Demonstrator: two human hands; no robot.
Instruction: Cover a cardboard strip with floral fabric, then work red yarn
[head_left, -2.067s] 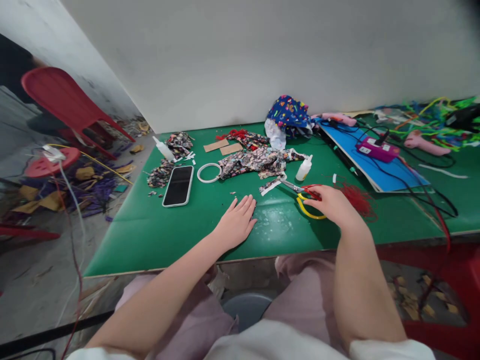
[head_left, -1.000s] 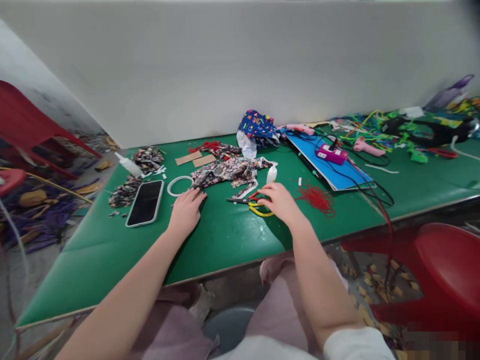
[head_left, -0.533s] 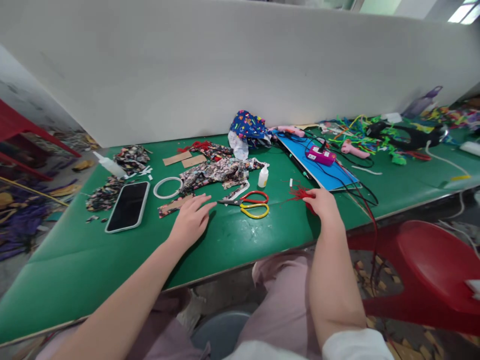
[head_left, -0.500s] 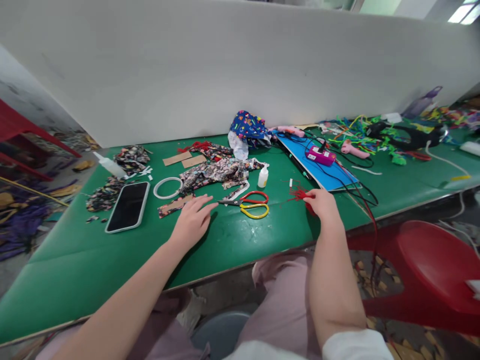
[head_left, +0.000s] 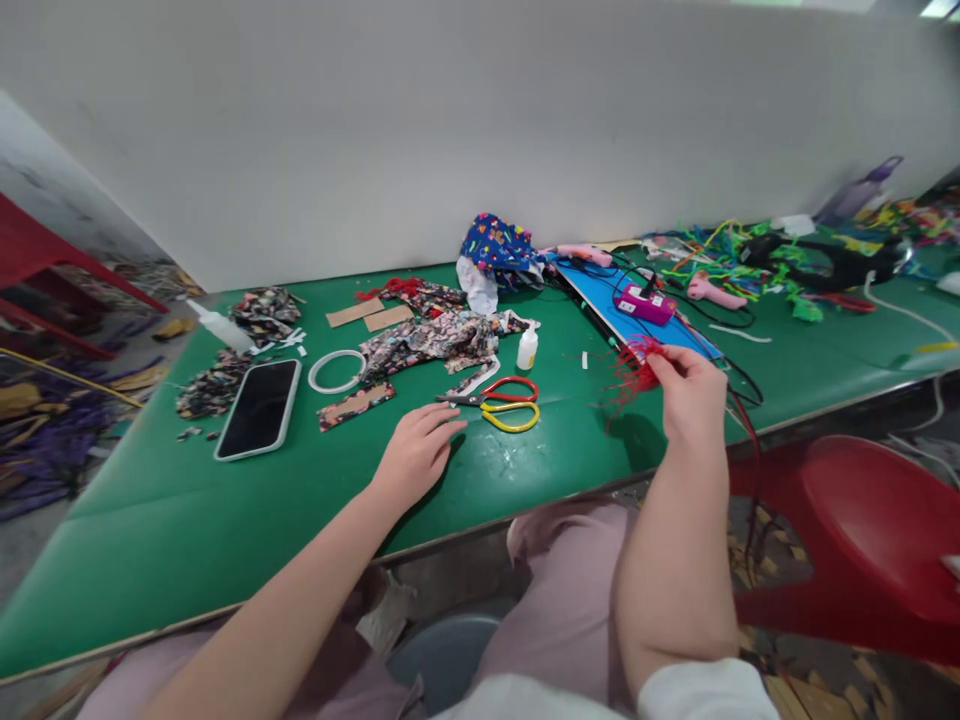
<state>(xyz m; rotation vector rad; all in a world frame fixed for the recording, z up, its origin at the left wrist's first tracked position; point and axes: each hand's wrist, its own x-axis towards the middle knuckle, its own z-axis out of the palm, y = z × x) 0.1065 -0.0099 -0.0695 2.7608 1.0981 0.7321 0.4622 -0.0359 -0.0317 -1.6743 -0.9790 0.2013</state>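
A loose bundle of red threads (head_left: 631,368) is pinched in my right hand (head_left: 688,392), lifted above the green tabletop (head_left: 247,530) near its front edge. My left hand (head_left: 421,450) rests on the table, fingers stretched out and holding nothing. Just beyond its fingertips lie scissors (head_left: 491,404) with one red and one yellow handle loop. A small white bottle (head_left: 527,348) stands behind the scissors. To the left of them is a strip of floral fabric (head_left: 355,407) with a tan piece on it, and a white ring (head_left: 337,371) lies behind that strip.
Crumpled floral fabric (head_left: 431,340) and tan cards (head_left: 355,313) lie farther back. A phone (head_left: 259,410) is at left. On the right, a blue board (head_left: 600,300) carries a purple power strip (head_left: 643,304) with trailing cables. A red stool (head_left: 877,520) stands beside the table.
My right hand has lifted the red threads off the table and moved right. My left hand has slid right and nearer to me, closer to the scissors' handles.
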